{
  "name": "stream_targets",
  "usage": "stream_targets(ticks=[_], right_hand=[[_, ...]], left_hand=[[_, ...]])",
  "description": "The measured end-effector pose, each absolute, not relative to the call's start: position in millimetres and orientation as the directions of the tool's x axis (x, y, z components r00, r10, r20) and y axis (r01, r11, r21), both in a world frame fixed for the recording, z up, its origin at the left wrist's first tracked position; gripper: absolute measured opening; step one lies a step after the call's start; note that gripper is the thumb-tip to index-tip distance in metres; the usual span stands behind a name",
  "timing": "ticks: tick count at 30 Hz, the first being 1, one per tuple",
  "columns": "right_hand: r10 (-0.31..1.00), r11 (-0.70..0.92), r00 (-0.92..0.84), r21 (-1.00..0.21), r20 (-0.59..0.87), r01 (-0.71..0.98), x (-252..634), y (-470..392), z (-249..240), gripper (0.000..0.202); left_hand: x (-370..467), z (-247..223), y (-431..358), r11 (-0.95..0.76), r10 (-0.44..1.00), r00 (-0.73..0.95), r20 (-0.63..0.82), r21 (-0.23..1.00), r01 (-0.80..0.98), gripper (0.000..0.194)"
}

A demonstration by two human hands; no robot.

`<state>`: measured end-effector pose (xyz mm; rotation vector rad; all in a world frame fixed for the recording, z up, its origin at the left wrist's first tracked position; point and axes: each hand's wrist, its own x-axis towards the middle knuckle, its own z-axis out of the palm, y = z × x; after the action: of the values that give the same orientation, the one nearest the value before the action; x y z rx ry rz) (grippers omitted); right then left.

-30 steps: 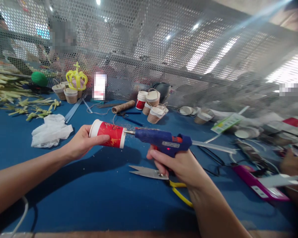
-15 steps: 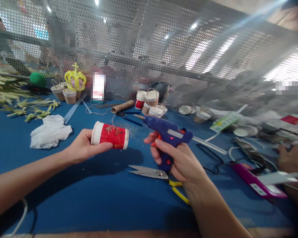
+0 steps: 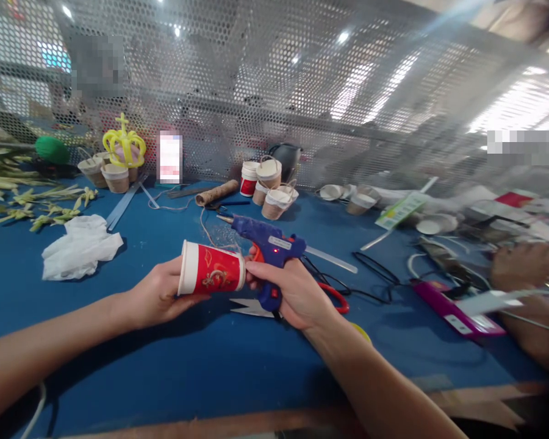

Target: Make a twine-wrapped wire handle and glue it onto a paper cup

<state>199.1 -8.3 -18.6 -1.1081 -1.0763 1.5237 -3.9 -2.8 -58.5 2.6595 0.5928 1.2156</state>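
My left hand [image 3: 162, 292] grips a red and white paper cup [image 3: 217, 268], tipped on its side with the rim toward the left. In my right hand [image 3: 293, 286] is a blue glue gun [image 3: 268, 247], its red light lit and a clear glue stick [image 3: 332, 258] poking out of the back. The nozzle points left, just above the cup. My right fingers are close by the cup's base; whether they touch it I cannot tell. Scissors [image 3: 251, 306] lie on the blue table under my right hand, their handles partly hidden by it.
Beyond the cup lie a roll of twine [image 3: 217, 192] and several twine-wrapped cups [image 3: 278, 201]. White crumpled cloth [image 3: 80, 247] is at left, near a yellow crown [image 3: 124, 146]. A purple power strip [image 3: 457, 311] and another person's hand [image 3: 526, 265] are at right. Perforated metal mesh [image 3: 238, 91] stands behind.
My right hand has brought the glue gun left, to the cup. The cup has been turned, showing a different part of its printed side. The view has shifted slightly.
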Motion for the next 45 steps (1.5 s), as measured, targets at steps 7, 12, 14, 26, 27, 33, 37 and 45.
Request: stream_targets(ticks=[7,12,14,26,27,33,37,45], right_hand=[[0.982,-0.132,-0.153,-0.983,-0.112,-0.13,198.9,-8.3,-21.8,0.011],[0.982,-0.067,-0.187,-0.984,-0.035,-0.165,195.2,-11.9,-20.3,0.012],[0.978,-0.027,-0.209,-0.987,0.006,-0.158,193.7,-14.0,-19.0,0.016],[0.981,0.167,-0.102,-0.985,0.163,0.032,196.1,-12.3,-18.3,0.01],[0.984,0.145,-0.1,-0.989,0.145,-0.011,197.8,-10.0,-18.6,0.01],[0.962,0.044,-0.267,-0.997,0.059,-0.061,198.6,-2.9,-15.7,0.015],[0.934,0.098,-0.342,-0.995,0.1,-0.023,192.8,-3.3,-10.2,0.014],[0.906,-0.006,-0.422,-0.996,0.031,-0.088,173.6,-7.3,0.0,0.017]], left_hand=[[-4.4,-62.0,-0.6,-0.922,0.379,0.609,0.697,0.231,0.31,0.029],[-5.3,-54.2,-6.5,-0.794,0.567,0.65,0.506,0.547,0.266,0.035],[-3.0,-47.0,-9.6,-0.536,0.734,0.598,0.323,0.816,0.218,0.033],[7.7,-34.8,-6.8,0.386,0.889,0.381,-0.254,0.862,-0.327,0.02],[7.8,-34.9,-7.2,0.368,0.894,0.378,-0.242,0.876,-0.311,0.018],[7.7,-34.6,-8.8,0.211,0.905,0.401,-0.144,0.969,-0.128,0.015],[5.7,-36.6,-8.5,0.14,0.909,0.399,-0.118,0.99,-0.025,0.02],[8.2,-41.9,-9.9,0.137,0.927,0.354,-0.123,0.99,-0.015,0.029]])
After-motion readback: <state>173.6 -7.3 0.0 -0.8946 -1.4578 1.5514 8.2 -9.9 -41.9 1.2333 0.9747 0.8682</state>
